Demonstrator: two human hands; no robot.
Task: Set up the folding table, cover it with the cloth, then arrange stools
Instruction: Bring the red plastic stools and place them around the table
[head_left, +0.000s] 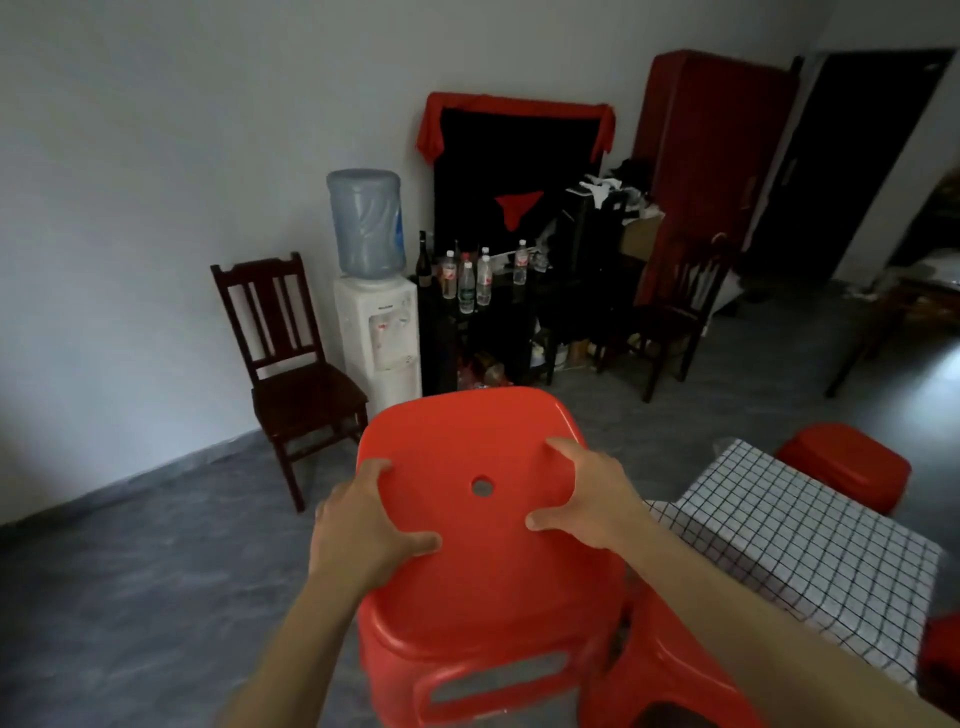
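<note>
Left hand (371, 525) grips the left rim of the red plastic stool (483, 525), thumb on the seat. Right hand (582, 499) grips the right rim likewise. Stool is held upright directly ahead, both hands equally near, centred between them. The checked tablecloth (810, 551) covers the table just to its right; a second stool (844, 470) stands beyond.

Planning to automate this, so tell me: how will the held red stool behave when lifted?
The stool looks like thin moulded plastic, so probably light for its size and fairly stiff. Its glossy seat may be slippery; the left hand and right hand grip opposite edges. It seems nested on another stool, so may stick.
</note>
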